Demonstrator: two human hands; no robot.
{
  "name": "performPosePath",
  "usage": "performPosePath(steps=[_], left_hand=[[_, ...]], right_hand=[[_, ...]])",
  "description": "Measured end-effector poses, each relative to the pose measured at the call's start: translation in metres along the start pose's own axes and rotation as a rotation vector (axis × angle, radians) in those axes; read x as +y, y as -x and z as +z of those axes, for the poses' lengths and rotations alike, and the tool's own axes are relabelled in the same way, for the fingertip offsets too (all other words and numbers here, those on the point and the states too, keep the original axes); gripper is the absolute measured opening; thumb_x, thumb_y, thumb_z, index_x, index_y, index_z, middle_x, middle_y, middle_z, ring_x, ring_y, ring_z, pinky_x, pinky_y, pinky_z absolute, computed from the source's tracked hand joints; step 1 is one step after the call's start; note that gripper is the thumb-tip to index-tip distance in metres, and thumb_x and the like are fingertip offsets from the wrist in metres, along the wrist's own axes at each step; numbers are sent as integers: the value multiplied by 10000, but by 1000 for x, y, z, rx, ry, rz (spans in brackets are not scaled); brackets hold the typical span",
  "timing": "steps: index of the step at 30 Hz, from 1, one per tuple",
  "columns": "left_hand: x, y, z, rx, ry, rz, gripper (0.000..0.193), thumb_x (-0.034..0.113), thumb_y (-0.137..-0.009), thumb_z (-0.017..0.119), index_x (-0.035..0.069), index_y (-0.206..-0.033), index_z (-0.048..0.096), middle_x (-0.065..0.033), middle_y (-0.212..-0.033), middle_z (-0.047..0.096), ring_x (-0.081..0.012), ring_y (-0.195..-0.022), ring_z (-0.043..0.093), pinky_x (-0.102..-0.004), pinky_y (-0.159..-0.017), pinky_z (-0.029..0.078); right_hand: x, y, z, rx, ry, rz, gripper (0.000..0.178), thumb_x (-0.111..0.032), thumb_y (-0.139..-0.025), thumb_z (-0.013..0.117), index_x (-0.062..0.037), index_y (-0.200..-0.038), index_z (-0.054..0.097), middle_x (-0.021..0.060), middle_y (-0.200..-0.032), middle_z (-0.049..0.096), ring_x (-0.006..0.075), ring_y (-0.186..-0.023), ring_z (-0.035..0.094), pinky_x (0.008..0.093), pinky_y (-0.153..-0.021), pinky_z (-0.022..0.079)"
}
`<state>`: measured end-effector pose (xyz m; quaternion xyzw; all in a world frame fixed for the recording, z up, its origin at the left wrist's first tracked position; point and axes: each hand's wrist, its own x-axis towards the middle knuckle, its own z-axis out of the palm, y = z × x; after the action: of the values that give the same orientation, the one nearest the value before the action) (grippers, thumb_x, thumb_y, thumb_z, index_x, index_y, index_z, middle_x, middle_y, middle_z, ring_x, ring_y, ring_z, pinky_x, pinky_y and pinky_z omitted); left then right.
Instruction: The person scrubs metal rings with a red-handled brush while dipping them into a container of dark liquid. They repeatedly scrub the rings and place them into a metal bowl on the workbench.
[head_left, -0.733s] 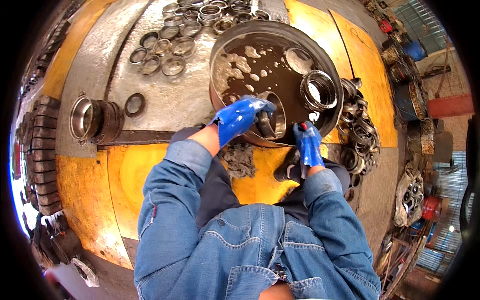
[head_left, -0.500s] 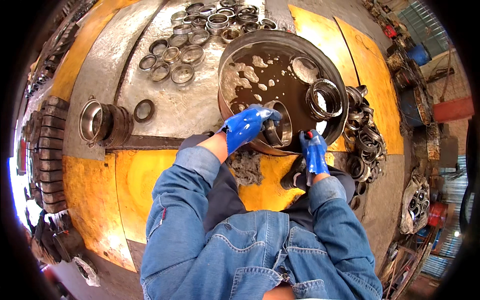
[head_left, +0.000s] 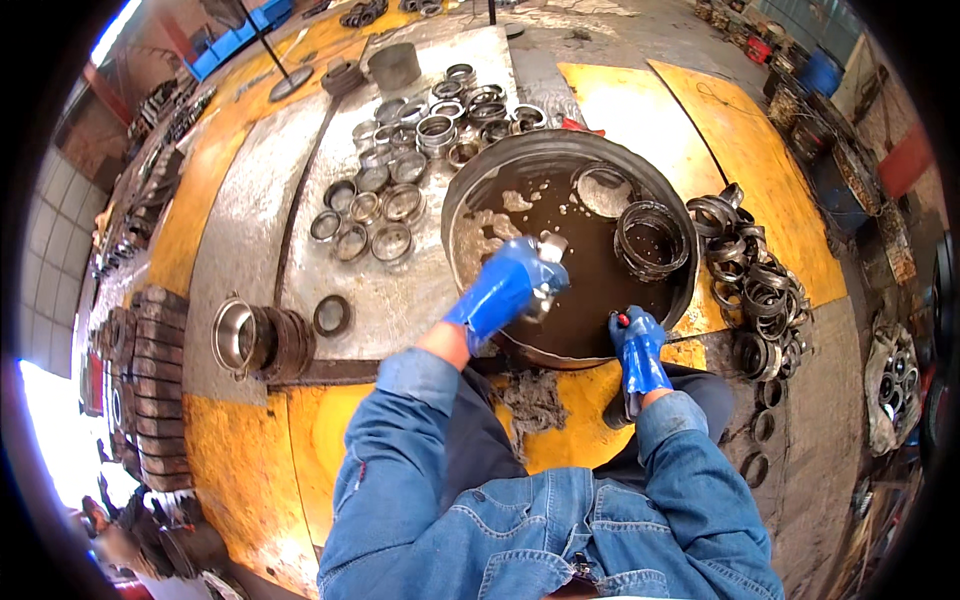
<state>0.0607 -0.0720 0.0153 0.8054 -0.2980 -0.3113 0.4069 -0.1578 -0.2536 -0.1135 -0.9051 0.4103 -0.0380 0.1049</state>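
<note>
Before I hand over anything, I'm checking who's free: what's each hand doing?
Left hand: closed, holding a metal ring.
Right hand: closed on a red-ended object, mostly hidden.

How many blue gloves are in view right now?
2: one on the left hand, over the round tub; one on the right hand, at the tub's near rim. Others could be hidden.

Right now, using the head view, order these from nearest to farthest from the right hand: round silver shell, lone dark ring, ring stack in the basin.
1. Ring stack: inside the basin, beyond the right hand.
2. Lone dark ring: left, on the metal sheet.
3. Round silver shell: farther left.
</note>
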Motion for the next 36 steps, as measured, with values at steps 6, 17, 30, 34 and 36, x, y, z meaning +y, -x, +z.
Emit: performPosePath(steps=[6, 17, 30, 34, 36], left_hand=[[130, -60, -152, 468, -550, 159, 374, 332, -887, 703, 128, -1200, 686, -166, -1070, 759, -278, -870, 743, -431, -790, 590], [-28, 9, 80, 344, -459, 180, 217, 313, -924, 641, 197, -1068, 754, -133, -959, 772, -378, -882, 744, -462, -810, 607], [-32, 19, 108, 183, -550, -205, 328, 403, -959, 575, 204, -1179, 714, -160, -1114, 752, -390, -1043, 711, -507, -926, 561], [-58, 44, 111, 368, -501, 182, 272, 227, -912, 596, 57, -1085, 720, -214, -1021, 741, -408, -963, 716, -511, -850, 564], [-67, 53, 118, 560, -441, 379, 311, 193, -884, 642, 46, -1151, 703, -221, -1005, 723, -415, -970, 701, -505, -868, 553]], right_hand=[[-5, 2, -9, -101, -2, 64, 333, -457, -895, 703, -141, -1001, 714, 144, -1054, 766, 369, -1009, 729, 505, -873, 566], [-7, 7, -14, -81, -31, 37, 335, -417, -876, 760, -127, -1040, 728, 146, -1038, 766, 370, -1006, 728, 494, -889, 557], [-3, -7, -18, 64, -129, -184, 306, -398, -912, 696, -92, -897, 707, 178, -943, 752, 420, -920, 709, 505, -810, 567], [-7, -16, -21, 126, -325, -410, 453, -404, -919, 736, -44, -1194, 738, 188, -1096, 761, 387, -1034, 719, 426, -937, 573], [-24, -30, -48, -195, -387, -353, 355, -374, -945, 709, -53, -1086, 760, 174, -1018, 774, 348, -956, 746, 426, -868, 577]])
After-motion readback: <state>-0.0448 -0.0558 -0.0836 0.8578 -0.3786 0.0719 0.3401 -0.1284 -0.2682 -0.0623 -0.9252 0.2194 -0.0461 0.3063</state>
